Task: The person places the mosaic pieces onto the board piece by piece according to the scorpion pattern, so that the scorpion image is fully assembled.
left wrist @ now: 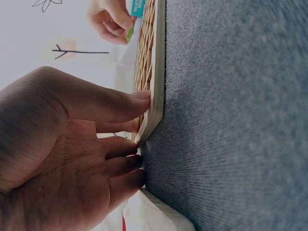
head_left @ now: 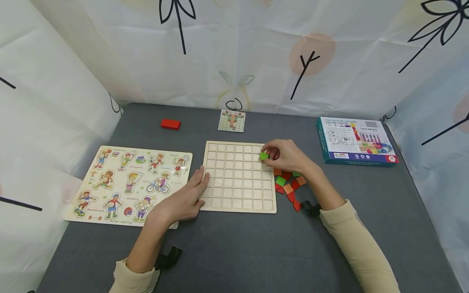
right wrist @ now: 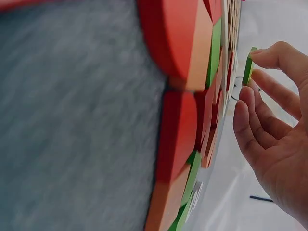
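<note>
A wooden grid board (head_left: 238, 179) with square cells lies mid-table. My right hand (head_left: 283, 155) pinches a green square tile (head_left: 264, 156) between thumb and fingertips, above the board's upper right corner; the right wrist view shows the same green tile (right wrist: 249, 66) held on edge. My left hand (head_left: 185, 199) lies along the board's left edge with its fingers stretched out. In the left wrist view the thumb (left wrist: 142, 98) rests on the board's rim. Red, orange and green tiles (head_left: 288, 189) lie loose right of the board, partly under my right forearm.
A wooden picture puzzle board (head_left: 124, 179) with sports figures lies at the left. Behind the grid board are a small pattern card (head_left: 232, 121) and a red block (head_left: 170, 124). A boxed set (head_left: 357, 140) lies at the back right. Printed cloth surrounds the table.
</note>
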`<action>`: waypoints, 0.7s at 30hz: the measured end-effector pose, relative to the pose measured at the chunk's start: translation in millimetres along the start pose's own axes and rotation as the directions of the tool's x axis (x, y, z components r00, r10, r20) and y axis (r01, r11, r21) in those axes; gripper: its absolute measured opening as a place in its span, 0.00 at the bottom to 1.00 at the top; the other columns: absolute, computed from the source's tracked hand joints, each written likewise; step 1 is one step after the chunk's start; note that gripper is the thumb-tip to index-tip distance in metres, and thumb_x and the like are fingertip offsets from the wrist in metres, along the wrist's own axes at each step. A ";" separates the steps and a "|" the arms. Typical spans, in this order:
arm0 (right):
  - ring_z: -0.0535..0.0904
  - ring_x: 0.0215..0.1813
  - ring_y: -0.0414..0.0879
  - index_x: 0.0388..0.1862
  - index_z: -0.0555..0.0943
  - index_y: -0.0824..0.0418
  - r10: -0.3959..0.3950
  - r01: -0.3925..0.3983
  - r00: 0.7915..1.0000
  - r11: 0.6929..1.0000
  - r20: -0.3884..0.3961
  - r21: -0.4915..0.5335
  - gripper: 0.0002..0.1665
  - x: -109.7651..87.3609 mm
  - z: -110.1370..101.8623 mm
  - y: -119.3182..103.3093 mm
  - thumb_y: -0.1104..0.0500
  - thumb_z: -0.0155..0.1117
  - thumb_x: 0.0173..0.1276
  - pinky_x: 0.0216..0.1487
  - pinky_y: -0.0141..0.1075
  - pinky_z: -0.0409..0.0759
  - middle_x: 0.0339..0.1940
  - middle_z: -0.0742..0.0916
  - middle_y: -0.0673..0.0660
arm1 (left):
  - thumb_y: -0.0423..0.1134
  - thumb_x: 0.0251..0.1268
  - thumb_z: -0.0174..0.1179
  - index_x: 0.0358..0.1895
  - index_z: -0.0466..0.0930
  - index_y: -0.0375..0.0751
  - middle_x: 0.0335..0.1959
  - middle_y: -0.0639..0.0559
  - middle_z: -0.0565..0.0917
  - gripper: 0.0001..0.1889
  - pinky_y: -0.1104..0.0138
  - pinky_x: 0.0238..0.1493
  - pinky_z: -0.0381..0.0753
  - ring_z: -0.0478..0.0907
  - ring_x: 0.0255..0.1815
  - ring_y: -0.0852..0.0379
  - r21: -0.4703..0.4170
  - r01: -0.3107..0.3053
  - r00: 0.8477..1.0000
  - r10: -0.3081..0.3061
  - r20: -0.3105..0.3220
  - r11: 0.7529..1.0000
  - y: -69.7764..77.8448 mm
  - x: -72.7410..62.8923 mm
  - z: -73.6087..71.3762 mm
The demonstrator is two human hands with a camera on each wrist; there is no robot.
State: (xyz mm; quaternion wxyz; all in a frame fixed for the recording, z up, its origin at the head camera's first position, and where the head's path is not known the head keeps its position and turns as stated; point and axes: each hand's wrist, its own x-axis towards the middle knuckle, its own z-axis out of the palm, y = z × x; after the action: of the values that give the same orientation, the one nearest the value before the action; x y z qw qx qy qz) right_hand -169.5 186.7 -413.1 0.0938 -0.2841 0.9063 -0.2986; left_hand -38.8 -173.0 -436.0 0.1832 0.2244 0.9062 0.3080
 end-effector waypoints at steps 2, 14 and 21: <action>0.86 0.39 0.47 0.53 0.90 0.64 -0.017 0.017 1.000 1.000 0.010 -0.024 0.17 4.9 2.5 -1.9 0.60 0.77 0.68 0.45 0.39 0.86 0.39 0.91 0.58 | 0.31 0.76 0.61 0.87 0.50 0.28 0.92 0.32 0.42 0.42 0.48 0.92 0.47 0.40 0.93 0.34 -0.004 -0.013 1.000 0.013 -0.010 1.000 -3.4 -0.1 2.1; 0.83 0.44 0.52 0.53 0.91 0.64 -0.060 0.070 0.995 0.991 0.083 -0.116 0.15 20.6 7.0 -11.1 0.64 0.73 0.68 0.48 0.46 0.84 0.43 0.90 0.61 | 0.34 0.77 0.61 0.88 0.50 0.34 0.93 0.38 0.40 0.43 0.45 0.90 0.51 0.40 0.94 0.37 0.020 0.013 1.000 -0.013 -0.015 1.000 -13.1 3.4 8.9; 0.85 0.45 0.52 0.53 0.92 0.63 -0.063 0.075 0.992 0.992 0.113 -0.099 0.14 20.8 4.6 -12.8 0.64 0.73 0.70 0.48 0.46 0.85 0.46 0.91 0.61 | 0.34 0.78 0.61 0.88 0.49 0.33 0.93 0.37 0.40 0.43 0.49 0.92 0.48 0.39 0.94 0.37 0.015 0.005 1.000 -0.004 -0.016 1.000 -14.8 3.4 10.1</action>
State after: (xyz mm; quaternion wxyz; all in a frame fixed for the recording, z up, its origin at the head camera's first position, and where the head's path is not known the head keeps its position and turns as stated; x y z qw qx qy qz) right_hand -179.2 164.2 -409.2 0.1183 -0.3358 0.9036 -0.2383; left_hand -41.3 -177.0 -453.7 0.1748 0.2213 0.9104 0.3026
